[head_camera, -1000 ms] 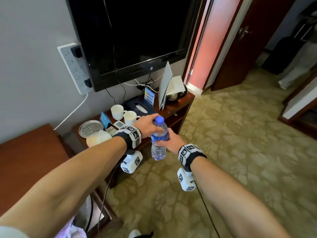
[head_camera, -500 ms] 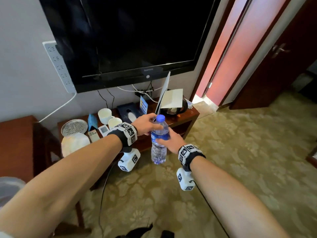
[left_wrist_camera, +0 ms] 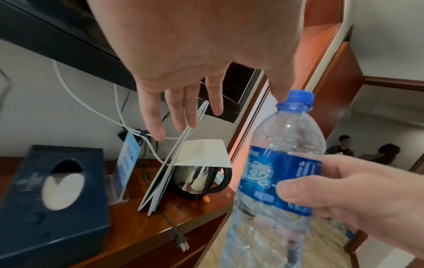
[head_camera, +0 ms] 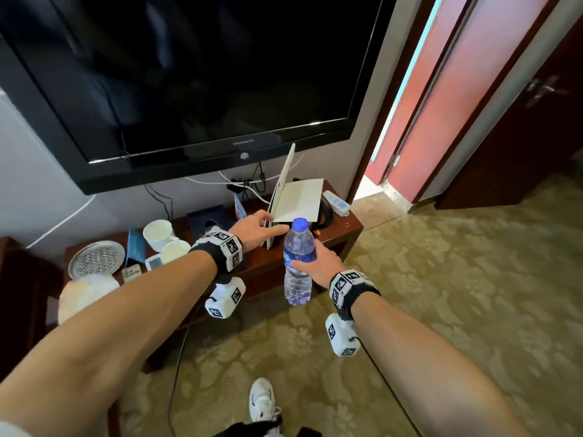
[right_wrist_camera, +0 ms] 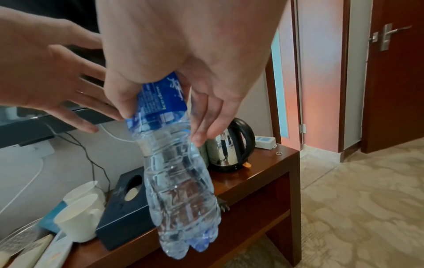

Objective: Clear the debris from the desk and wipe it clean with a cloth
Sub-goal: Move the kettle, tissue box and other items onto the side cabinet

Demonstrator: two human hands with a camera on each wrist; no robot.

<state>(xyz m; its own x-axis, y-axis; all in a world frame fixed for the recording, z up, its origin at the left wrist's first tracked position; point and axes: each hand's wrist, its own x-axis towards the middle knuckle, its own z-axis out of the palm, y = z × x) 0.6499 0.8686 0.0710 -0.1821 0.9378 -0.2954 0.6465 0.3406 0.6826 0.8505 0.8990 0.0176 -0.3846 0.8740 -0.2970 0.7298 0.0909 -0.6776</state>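
My right hand gripping ribbed clear plastic bottle, my left hand spread flat, kettle half hidden behind card

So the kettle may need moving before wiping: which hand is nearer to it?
Right. The right hand grips the water bottle just before the kettle; the left hand hovers further left, by the standing folder.

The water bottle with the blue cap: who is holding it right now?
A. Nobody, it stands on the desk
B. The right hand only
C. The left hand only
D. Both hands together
B. The right hand grips the water bottle around its blue label, while the left hand is spread open beside the cap, reaching toward the desk, and the bottle hangs in the air in front of the desk.
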